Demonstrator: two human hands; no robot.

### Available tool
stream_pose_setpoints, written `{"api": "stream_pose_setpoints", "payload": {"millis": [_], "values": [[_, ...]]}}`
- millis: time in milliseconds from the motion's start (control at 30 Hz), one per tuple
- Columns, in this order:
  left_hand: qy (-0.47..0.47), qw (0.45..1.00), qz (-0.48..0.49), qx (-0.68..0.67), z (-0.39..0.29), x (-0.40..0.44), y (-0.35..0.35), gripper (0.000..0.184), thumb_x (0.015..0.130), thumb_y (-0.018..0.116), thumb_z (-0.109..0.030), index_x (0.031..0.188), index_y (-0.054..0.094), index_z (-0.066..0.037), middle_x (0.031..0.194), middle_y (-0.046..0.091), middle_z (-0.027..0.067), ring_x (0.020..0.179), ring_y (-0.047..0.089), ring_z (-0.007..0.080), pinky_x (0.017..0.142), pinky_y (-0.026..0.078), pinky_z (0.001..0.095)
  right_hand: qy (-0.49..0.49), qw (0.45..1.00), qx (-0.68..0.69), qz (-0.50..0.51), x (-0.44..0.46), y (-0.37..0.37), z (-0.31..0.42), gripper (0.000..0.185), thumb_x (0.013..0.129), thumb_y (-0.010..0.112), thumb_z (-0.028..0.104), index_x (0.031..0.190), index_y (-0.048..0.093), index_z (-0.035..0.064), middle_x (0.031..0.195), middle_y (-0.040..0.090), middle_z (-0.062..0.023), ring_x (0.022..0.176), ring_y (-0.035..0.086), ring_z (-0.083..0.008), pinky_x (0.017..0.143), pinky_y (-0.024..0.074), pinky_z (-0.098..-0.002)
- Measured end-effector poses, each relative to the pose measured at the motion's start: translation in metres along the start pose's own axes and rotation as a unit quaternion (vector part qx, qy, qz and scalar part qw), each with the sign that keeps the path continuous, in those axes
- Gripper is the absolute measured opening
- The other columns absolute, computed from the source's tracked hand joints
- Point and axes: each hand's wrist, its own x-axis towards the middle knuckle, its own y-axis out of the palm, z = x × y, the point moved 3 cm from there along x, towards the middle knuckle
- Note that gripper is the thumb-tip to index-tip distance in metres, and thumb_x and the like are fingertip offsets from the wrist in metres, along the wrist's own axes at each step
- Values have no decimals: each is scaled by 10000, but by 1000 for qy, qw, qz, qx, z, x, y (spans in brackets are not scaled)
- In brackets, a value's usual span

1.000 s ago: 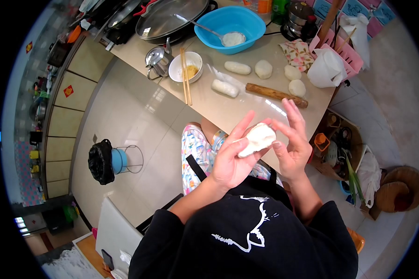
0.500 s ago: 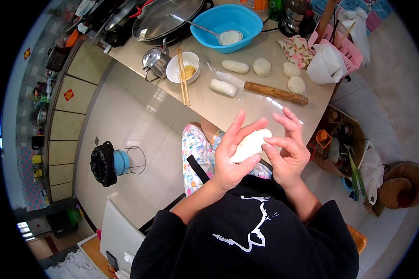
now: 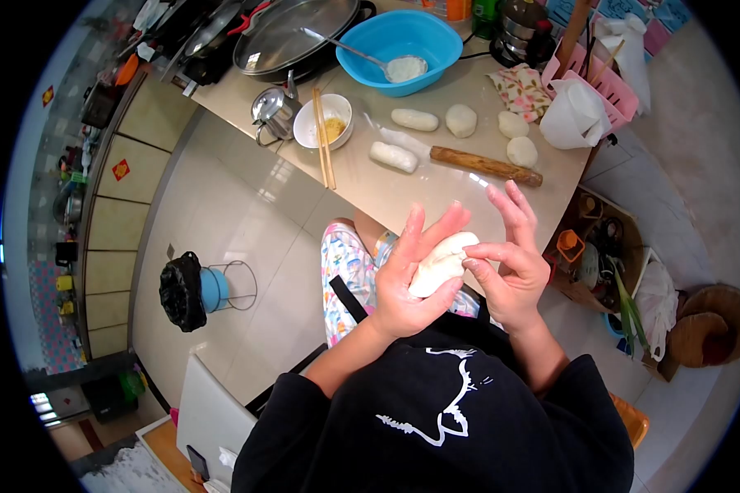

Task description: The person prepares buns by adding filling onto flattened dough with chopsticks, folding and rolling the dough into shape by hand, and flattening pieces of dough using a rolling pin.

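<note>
White dough [image 3: 438,267] lies across the left hand [image 3: 396,300], held between palm and thumb with the other fingers spread, while the right hand [image 3: 520,286] pinches its far end between thumb and forefinger. Too hard a pull there could tear the soft edge; a slack left thumb could let it slip onto the patterned trousers [image 3: 343,259] below the grip. Beyond the grip, the rolling pin [image 3: 485,164] on the desk [image 3: 436,187] could roll if knuckles knock it.

White dough [image 3: 442,264] in both hands [image 3: 460,267]
</note>
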Motion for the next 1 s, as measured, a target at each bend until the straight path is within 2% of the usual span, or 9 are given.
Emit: {"api": "stream_pose_setpoints", "payload": {"millis": [233, 267, 333, 400, 567, 633, 700, 833, 1000], "values": [[6, 1000, 26, 12, -1, 3, 4, 954, 785, 537, 131, 1504, -28, -141, 1456, 289, 282, 1338, 339, 403, 1039, 371, 445, -22, 999, -36, 4, -1, -3, 3, 172, 709, 744, 104, 881, 737, 90, 1312, 522, -190, 1343, 314, -374, 1066, 286, -467], [6, 1000, 28, 12, -2, 4, 5, 954, 785, 537, 131, 1504, -28, -141, 1456, 289, 282, 1338, 339, 403, 1039, 371, 445, 13, 998, 27, -53, 7, -1, 12, 155, 714, 739, 102, 868, 737, 88, 1302, 528, -189, 1343, 312, -370, 1063, 289, -466], [9, 1000, 12, -3, -2, 5, 6, 908, 808, 543, 117, 1505, 6, -110, 1454, 319, 259, 1342, 362, 326, 1034, 367, 362, 48, 989, 90, -111, 11, -4, 13, 138, 719, 734, 100, 856, 737, 86, 1292, 535, -188, 1344, 309, -366, 1060, 292, -466], [11, 1000, 17, 7, 0, 5, 10, 910, 807, 544, 115, 1504, 2, -104, 1451, 325, 258, 1341, 364, 324, 1034, 368, 362, -18, 1000, -17, 10, 11, -6, 9, 129, 724, 728, 96, 852, 740, 80, 1316, 515, -196, 1355, 293, -366, 1068, 279, -465], [12, 998, 36, 52, 6, 3, 9, 912, 803, 548, 111, 1502, -4, -90, 1453, 325, 250, 1338, 368, 323, 1037, 369, 366, -37, 996, -60, 51, 6, -8, 0, 161, 714, 731, 94, 873, 745, 79, 1382, 453, -212, 1370, 270, -375, 1088, 244, -460], [-28, 999, 19, 35, 4, 5, 9, 914, 796, 553, 108, 1500, 2, -79, 1462, 313, 242, 1337, 371, 321, 1041, 366, 368, -29, 995, -71, 60, 9, -6, 5, 168, 709, 731, 89, 876, 745, 80, 1384, 453, -208, 1373, 266, -375, 1091, 239, -460], [-33, 999, 6, 24, 2, 5, 10, 914, 792, 553, 110, 1499, 2, -71, 1463, 312, 239, 1337, 371, 320, 1041, 366, 368, 14, 999, -52, 3, 16, -5, 12, 140, 701, 725, 75, 840, 741, 79, 1301, 541, -166, 1354, 302, -369, 1074, 273, -461], [-12, 999, 12, 45, 4, 4, 12, 916, 778, 551, 120, 1498, 14, -62, 1455, 322, 243, 1338, 371, 321, 1037, 371, 369, 14, 1000, -9, 15, 14, -3, 8, 133, 701, 721, 73, 832, 738, 70, 1300, 540, -166, 1352, 306, -371, 1070, 278, -466], [10, 996, 11, 93, 7, 2, 12, 912, 778, 558, 121, 1500, 36, -72, 1451, 327, 244, 1335, 374, 325, 1036, 370, 367, -13, 995, -29, 99, 6, 0, -5, 155, 749, 699, 101, 896, 736, 66, 1432, 379, -227, 1383, 244, -383, 1095, 224, -471]]}}
